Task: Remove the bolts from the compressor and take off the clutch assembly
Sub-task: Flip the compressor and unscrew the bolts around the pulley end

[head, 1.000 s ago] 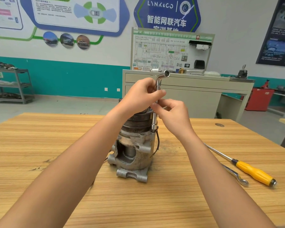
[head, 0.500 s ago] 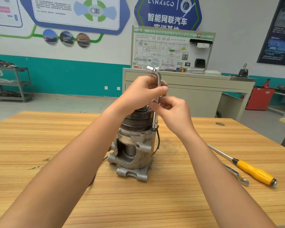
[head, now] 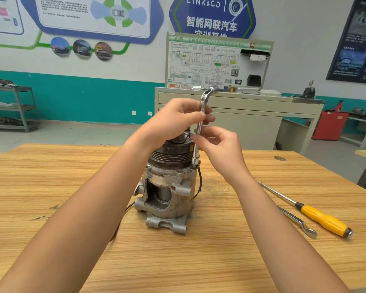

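On the desk [head: 51, 176] the compressor [head: 167, 187] is standing upright, clutch [head: 171, 154] still on top. The left hand [head: 173, 119] is wrapping its grip round the wrench [head: 203, 100]. The right hand [head: 222, 151] is pinching the shaft lower down. The bent end is pointing right again after swinging left, so the bolt is probably unscrewing. The socket [head: 195, 160] is hiding the bolt.

A single wide-angle view from the person's head faces forward and slightly downward across the wooden bench [head: 51, 187]. The compressor [head: 167, 187] stands near the camera at mid-frame. Beyond the bench's far edge, the view takes in the floor and the postered wall [head: 294, 28].
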Tool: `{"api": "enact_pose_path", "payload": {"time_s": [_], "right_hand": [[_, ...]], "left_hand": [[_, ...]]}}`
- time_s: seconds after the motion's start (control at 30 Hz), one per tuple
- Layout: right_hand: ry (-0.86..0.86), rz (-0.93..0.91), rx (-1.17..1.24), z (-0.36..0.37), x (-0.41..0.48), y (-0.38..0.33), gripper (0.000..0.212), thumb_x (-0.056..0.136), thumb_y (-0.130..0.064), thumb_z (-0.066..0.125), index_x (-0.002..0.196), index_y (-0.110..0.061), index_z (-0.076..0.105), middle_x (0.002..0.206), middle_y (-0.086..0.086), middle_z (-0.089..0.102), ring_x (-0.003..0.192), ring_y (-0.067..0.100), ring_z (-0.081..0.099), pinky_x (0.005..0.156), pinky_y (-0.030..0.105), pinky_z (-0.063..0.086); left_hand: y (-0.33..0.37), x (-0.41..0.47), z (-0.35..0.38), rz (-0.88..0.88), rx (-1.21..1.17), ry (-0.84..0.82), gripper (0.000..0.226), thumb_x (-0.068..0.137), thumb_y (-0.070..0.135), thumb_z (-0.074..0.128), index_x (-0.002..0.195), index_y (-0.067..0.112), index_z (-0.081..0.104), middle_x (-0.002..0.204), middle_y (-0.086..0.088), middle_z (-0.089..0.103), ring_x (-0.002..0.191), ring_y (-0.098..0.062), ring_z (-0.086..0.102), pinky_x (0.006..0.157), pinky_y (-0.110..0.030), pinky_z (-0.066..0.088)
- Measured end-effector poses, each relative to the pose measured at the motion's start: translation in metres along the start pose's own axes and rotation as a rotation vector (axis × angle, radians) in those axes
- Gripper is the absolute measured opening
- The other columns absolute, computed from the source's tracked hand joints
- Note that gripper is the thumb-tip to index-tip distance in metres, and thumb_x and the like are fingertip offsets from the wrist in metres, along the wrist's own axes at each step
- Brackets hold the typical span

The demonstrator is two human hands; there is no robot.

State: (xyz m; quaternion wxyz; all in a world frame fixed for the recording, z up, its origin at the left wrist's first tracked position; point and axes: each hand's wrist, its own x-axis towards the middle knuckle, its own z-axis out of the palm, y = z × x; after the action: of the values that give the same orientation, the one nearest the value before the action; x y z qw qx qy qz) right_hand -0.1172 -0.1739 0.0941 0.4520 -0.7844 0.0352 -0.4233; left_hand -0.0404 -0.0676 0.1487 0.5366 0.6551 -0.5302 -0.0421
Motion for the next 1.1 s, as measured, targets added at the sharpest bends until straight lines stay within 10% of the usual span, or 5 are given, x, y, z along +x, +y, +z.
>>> {"api": "enact_pose_path", "payload": {"time_s": [0.27, 0.47, 0.63, 0.83, 1.1], "right_hand": [[0.099, -0.051, -0.067, 0.008, -0.004, -0.001, 0.020, 0.077, -0.027, 0.074, 0.083, -0.038, 0.058, 0.078, -0.018, 0.061, 0.079, -0.008, 0.056, 0.065, 0.006, 0.042], [-0.016, -0.017, 0.078, 0.007, -0.002, -0.001, 0.024, 0.084, -0.014, 0.066, 0.079, -0.038, 0.063, 0.076, -0.020, 0.068, 0.081, -0.005, 0.063, 0.076, 0.016, 0.048], [-0.095, 0.047, 0.053, 0.002, -0.002, 0.000, 0.015, 0.088, -0.028, 0.061, 0.102, -0.024, 0.067, 0.098, -0.017, 0.068, 0.096, -0.007, 0.058, 0.072, 0.004, 0.039], [0.058, -0.027, -0.116, 0.002, -0.002, -0.002, 0.016, 0.082, -0.030, 0.068, 0.071, -0.032, 0.056, 0.076, -0.017, 0.061, 0.074, -0.010, 0.053, 0.063, 0.001, 0.034], [-0.124, 0.051, -0.109, -0.005, 0.005, -0.009, 0.016, 0.090, -0.031, 0.057, 0.101, -0.025, 0.068, 0.109, -0.016, 0.051, 0.112, 0.006, 0.045, 0.093, 0.024, 0.035]], "left_hand": [[-0.004, 0.002, 0.005, 0.019, 0.189, 0.287, 0.026, 0.078, 0.027, 0.075, 0.070, 0.022, 0.051, 0.067, 0.006, 0.058, 0.061, -0.004, 0.053, 0.059, -0.016, 0.044], [0.002, -0.004, -0.001, 0.008, -0.067, -0.025, 0.014, 0.093, 0.011, 0.056, 0.096, 0.023, 0.060, 0.083, 0.013, 0.073, 0.085, -0.003, 0.067, 0.073, -0.015, 0.052], [0.007, -0.001, 0.004, 0.028, 0.039, 0.084, 0.012, 0.085, 0.009, 0.067, 0.083, 0.020, 0.062, 0.074, 0.009, 0.071, 0.073, -0.003, 0.067, 0.074, -0.023, 0.055], [0.007, 0.002, 0.012, 0.034, 0.164, 0.181, 0.013, 0.081, 0.020, 0.073, 0.080, 0.017, 0.060, 0.069, 0.007, 0.063, 0.063, -0.002, 0.059, 0.065, -0.019, 0.048], [0.007, 0.000, -0.005, -0.023, 0.009, 0.006, 0.012, 0.094, 0.014, 0.055, 0.091, 0.021, 0.064, 0.078, 0.014, 0.072, 0.081, 0.005, 0.065, 0.071, -0.006, 0.048]]}}
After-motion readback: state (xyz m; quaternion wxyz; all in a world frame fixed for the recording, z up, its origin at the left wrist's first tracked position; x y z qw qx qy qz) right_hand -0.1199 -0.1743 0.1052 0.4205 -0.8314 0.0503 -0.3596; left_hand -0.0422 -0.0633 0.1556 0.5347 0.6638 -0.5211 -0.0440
